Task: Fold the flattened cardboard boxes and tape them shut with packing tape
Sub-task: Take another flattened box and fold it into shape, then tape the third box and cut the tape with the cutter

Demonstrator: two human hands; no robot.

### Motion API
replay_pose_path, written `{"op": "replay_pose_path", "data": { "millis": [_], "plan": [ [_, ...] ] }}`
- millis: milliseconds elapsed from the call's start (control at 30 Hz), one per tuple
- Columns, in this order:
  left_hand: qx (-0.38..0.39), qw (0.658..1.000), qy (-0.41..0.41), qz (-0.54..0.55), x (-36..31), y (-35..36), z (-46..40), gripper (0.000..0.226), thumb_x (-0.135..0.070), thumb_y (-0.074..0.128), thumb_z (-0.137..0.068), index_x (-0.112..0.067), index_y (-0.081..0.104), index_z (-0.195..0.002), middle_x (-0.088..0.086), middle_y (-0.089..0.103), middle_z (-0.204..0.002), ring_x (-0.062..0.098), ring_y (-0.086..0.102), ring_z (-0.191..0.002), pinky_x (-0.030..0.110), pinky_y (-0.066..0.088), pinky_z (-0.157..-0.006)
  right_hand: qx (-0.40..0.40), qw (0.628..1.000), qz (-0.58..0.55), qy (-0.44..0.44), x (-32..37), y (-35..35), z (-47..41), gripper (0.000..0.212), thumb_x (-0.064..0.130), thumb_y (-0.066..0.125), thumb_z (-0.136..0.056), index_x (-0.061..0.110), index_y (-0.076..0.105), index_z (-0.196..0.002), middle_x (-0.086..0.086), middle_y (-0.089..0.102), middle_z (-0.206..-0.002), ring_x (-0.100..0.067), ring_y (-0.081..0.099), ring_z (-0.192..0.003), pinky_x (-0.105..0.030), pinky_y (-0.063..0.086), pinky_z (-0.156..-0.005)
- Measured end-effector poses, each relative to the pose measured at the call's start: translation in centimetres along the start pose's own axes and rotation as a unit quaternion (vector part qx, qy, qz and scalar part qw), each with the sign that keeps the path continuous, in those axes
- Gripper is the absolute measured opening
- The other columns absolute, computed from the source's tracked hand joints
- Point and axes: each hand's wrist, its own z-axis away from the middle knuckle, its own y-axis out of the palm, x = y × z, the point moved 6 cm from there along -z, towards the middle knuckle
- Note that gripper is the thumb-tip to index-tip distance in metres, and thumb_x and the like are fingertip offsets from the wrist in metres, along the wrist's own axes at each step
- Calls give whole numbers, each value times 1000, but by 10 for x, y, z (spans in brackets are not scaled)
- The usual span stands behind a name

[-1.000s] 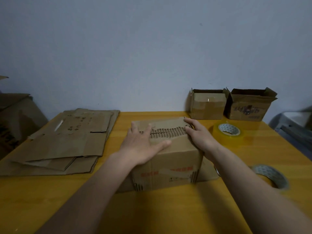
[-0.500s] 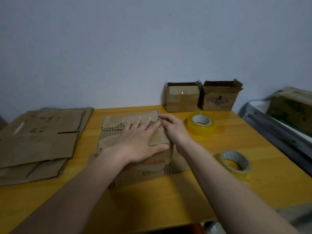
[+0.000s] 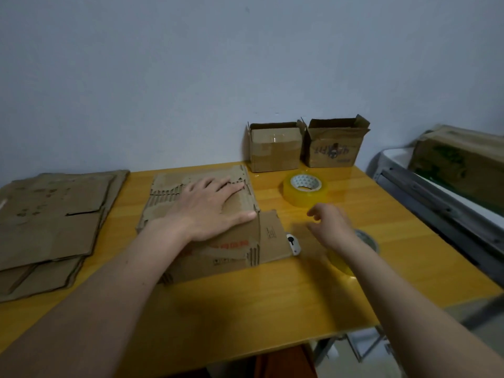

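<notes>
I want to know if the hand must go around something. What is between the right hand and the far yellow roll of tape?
Nothing: the head view shows only bare yellow wooden table between the right hand and the far yellow tape roll.

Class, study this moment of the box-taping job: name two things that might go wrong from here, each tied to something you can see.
1. Only the left hand presses the flaps of the cardboard box; if it lifts, they may spring open before taping.
2. The right hand hovers, blurred, between the far tape roll and the near tape roll; a hasty reach might knock either.
</notes>
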Motion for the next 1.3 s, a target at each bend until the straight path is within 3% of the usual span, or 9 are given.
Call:
{"op": "replay_pose_path", "data": {
  "millis": [233,300,367,533,700,900,1000,1133,1300],
  "plan": [
    [-3,1000,-11,25,1,1,-1,57,-59,8,-97,-43,8,-152,-10,3,-162,22,2,-149,47,3,-119,81,967,228,74,-51,8,36,45,34,63,-85,14,49,-123,-11,44,-133,-32,37,-126,-37,34,-101],
    [-32,999,-30,25,0,0,-1,55,-58,12,-98,-44,13,-151,-5,12,-161,24,9,-148,47,7,-119,93,956,268,71,-56,8,41,13,18,49,-92,19,56,-102,-11,49,-128,-33,36,-129,-39,31,-102],
    [-61,996,-46,48,1,-3,-1,57,-61,22,-96,-43,18,-151,-2,23,-157,24,15,-145,47,13,-118,84,961,254,66,-55,3,44,19,13,49,-91,22,47,-74,-6,57,-111,-30,42,-125,-42,29,-104],
    [-86,957,-79,264,15,-11,2,92,-57,67,-79,-31,19,-153,-5,41,-147,21,31,-137,48,32,-112,-28,997,-38,-54,-4,-33,45,15,16,65,-88,21,60,-101,0,62,-105,-21,56,-102,-34,42,-84],
    [-73,937,-76,333,23,-16,4,117,-51,83,-66,-26,10,-155,-9,49,-139,16,42,-130,37,36,-107,15,901,-379,-209,92,-70,65,18,12,65,-88,22,62,-103,10,67,-92,2,63,-84,-13,49,-70],
    [-50,913,-18,404,38,-14,1,102,-44,84,-66,-38,21,-146,-9,50,-135,11,47,-126,26,40,-100,47,832,-511,-212,175,-47,44,19,7,69,-83,4,68,-102,-10,72,-97,-16,68,-86,-26,55,-76],
    [-94,846,6,525,42,-17,2,89,-7,71,-79,-34,20,-146,-5,51,-134,4,52,-119,10,46,-81,41,834,-504,-221,199,-24,30,10,4,68,-85,10,67,-93,-10,71,-88,-13,64,-78,-22,52,-69],
    [-186,722,-19,667,67,-13,8,82,8,53,-77,-39,35,-142,-3,45,-142,10,49,-129,25,50,-92,6,862,-460,-214,204,1,17,8,17,73,-82,18,70,-90,-1,73,-85,-21,66,-82,-34,53,-76],
    [-242,701,-48,670,77,-9,8,35,8,60,-87,-16,66,-112,5,71,-110,20,65,-109,24,53,-87,18,880,-422,-217,205,12,14,32,17,80,-74,12,65,-103,0,70,-94,-15,65,-88,-30,52,-79]
  ]
}}
